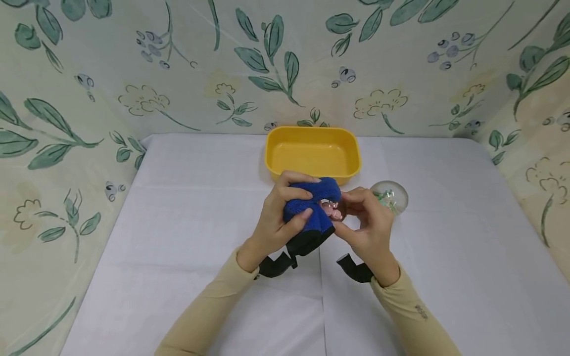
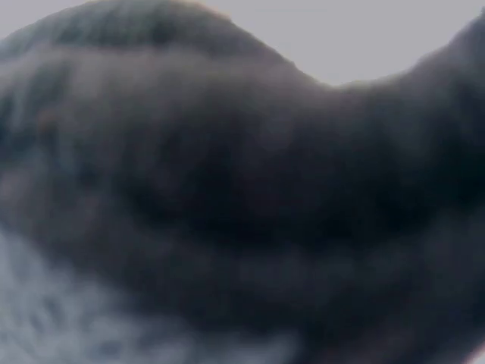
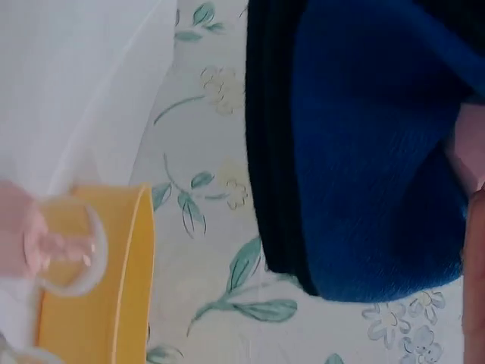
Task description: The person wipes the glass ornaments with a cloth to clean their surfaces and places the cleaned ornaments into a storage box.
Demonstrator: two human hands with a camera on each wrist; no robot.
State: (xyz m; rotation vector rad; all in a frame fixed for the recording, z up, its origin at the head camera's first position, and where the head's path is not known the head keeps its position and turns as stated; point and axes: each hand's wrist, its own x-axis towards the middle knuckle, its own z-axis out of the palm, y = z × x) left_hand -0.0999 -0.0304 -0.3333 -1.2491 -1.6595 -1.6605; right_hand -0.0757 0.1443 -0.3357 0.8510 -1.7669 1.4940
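Note:
In the head view my left hand (image 1: pixel 278 212) grips a folded blue cloth (image 1: pixel 327 190) with a black border. A clear ball with a pink figure (image 1: pixel 330 210) inside sits against the cloth. My right hand (image 1: pixel 369 225) pinches this ball between thumb and fingers, and they hide part of it. The right wrist view shows the blue cloth (image 3: pixel 371 167) hanging close by, plus a clear rounded thing with pink inside (image 3: pixel 72 246) at the left. Dark blur, probably the cloth (image 2: pixel 227 167), fills most of the left wrist view.
Behind the hands stands a yellow plastic tub (image 1: pixel 311 131). A clear dome with green inside (image 1: pixel 398 195) rests on the white-covered table (image 1: pixel 200 198), just right of my right hand. Black wrist mounts (image 1: pixel 276 265) stick out beneath both hands. Leaf-patterned fabric (image 1: pixel 178 74) surrounds the table.

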